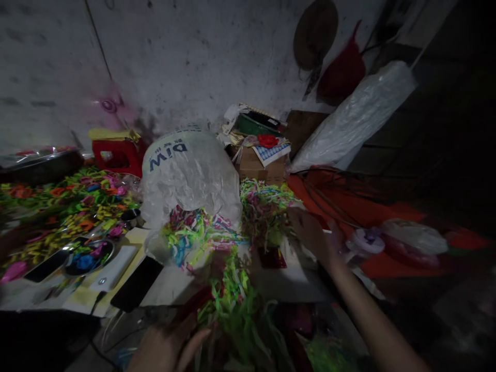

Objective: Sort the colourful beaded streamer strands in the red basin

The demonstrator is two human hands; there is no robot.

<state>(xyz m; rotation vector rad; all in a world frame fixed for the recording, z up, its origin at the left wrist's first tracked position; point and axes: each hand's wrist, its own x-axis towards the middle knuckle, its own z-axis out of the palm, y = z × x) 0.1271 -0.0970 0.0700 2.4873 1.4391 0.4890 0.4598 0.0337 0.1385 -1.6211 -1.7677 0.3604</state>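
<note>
Looks like loose strips (197, 232) are being sorted through by hand, and a light, tangle-free pinch seems called for next. The green bunch (238, 312) is seen across the front edge of the table (306, 287), just beside the left hand (166, 343), thumb spread, any grip can't be told; the right hand (312, 235) is blurred beside the mixed pile (267, 214) farther back, finger opening and hold unclear

Around the central scene, a pink fan (108, 106) was situated at 10 o'clock, a brown hat (315, 33) at 1, a plastic-wrapped bundle (360, 113) at 2, and a black phone (137, 283) at 8.
</note>
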